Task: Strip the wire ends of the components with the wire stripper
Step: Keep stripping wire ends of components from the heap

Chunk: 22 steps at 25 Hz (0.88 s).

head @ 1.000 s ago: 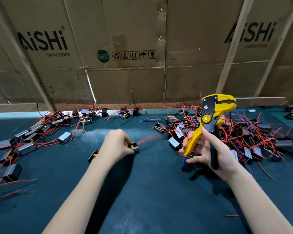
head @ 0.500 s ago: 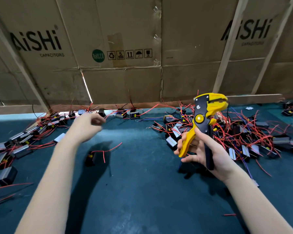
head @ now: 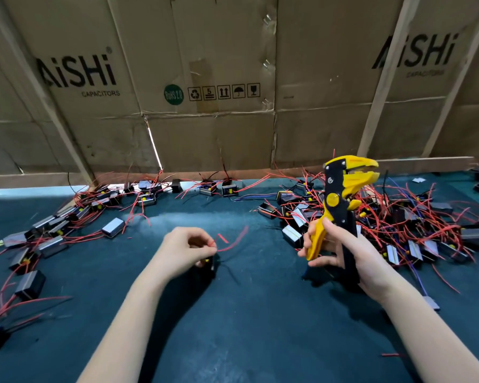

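Fingers (head: 197,241) of the left hand (head: 181,251) now pinch a red wire (head: 227,244) close to where it leaves a small black component (head: 206,268), which sits just under the fingertips, low over the dark green table (head: 246,313). Half a second ago that hand was up and away to the far left with its fingers loosely closed on nothing I could make out, while a component with its red wire lay alone on the table below it; a second ago the hand was down on a component in much the same spot as now. So one piece seems to have been tossed toward the left-hand scatter (head: 53,228), and the hand has come back for the next. That reads as the start of a fresh cycle: the piece is picked, not yet stripped.

On the other side, the right hand (head: 340,252) grips the yellow and black wire stripper (head: 340,197) upright, fingers wrapped round both handles, its mouth standing apart and pointing away from the left fingers. It has barely moved across the three pictures.

From the pinching fingertips the wire runs out toward the stripper, thin, limp and blurred; its tip is well short of the mouth, and I cannot tell whether the end is bare. Beyond the right fingers lies the big pile of components (head: 398,225) with tangled red wires, presumably waiting.
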Tool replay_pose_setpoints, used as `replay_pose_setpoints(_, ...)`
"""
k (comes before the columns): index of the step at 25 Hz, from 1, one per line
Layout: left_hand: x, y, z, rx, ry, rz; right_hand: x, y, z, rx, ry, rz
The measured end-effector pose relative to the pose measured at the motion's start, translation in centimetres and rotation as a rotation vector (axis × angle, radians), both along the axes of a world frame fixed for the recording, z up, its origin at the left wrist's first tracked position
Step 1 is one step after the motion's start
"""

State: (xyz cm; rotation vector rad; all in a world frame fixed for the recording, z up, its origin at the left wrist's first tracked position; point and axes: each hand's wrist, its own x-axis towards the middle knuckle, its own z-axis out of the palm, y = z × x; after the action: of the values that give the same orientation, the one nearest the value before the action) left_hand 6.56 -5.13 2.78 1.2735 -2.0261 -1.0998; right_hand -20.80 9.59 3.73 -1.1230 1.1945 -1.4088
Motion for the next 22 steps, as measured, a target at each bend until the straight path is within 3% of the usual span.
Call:
replay_pose_setpoints(3, -1.4, 0.8, -0.5, 0.163, 0.198, -0.031, 0.6, -0.1, -0.4, 0.029, 0.215, -0.133)
replay_pose_setpoints(7, -1.8, 1.1, -1.0, 0.247, 0.323, -0.026, 1.2, 0.1, -1.2, 0.035, 0.894, -0.283)
replay_pose_setpoints(9, -1.8, 1.2, -0.7, 0.289, 0.387, -0.047, 1.6, 0.1, -1.3, 0.042, 1.097, -0.300)
replay_pose_setpoints(12, -0.9, 0.8, 0.0, 0.112, 0.372, -0.081, 1.6, 0.0, -1.3, 0.040, 1.135, -0.337)
replay_pose_setpoints(16, 0.4, 1.2, 0.8, -0.007, 0.142, -0.453, 1.1, 0.0, -1.3, 0.010, 1.085, -0.397)
replay_pose_setpoints(18, -0.3, 1.6, 0.5, -0.109, 0.039, -0.460, 1.1, -0.2, -1.5, 0.000, 1.048, -0.415)
replay_pose_setpoints(22, -1.4, 1.9, -0.1, -0.144, 0.046, -0.384, 1.0, -0.4, -1.6, -0.016, 0.929, -0.448)
